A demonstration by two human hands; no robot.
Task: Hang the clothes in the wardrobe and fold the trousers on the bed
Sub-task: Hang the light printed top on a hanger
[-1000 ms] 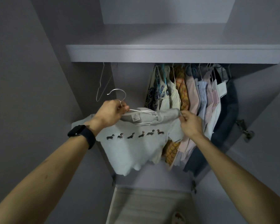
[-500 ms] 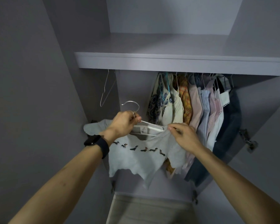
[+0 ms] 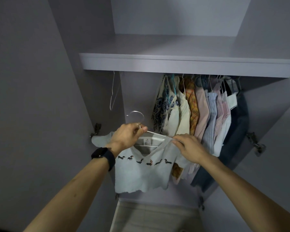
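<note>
A small pale top (image 3: 141,174) with a row of little dark dogs across the chest hangs on a white wire hanger (image 3: 135,115) in front of the open wardrobe. My left hand (image 3: 126,136) grips the hanger at the base of its hook, which points up. My right hand (image 3: 189,148) pinches the top's neckline at the right shoulder over the hanger's arm. The top's left sleeve sticks out behind my left wrist. No trousers or bed are in view.
Several garments (image 3: 199,118) hang packed on the right half of the rail under the shelf (image 3: 174,64). An empty wire hanger (image 3: 113,91) hangs at the rail's left end. Door hinges (image 3: 256,144) jut from the wardrobe's sides. A drawer front (image 3: 157,215) lies below.
My right hand slid from the top's far right shoulder in toward the neckline. The view tilted up, so hands and top sit lower in the frame.
</note>
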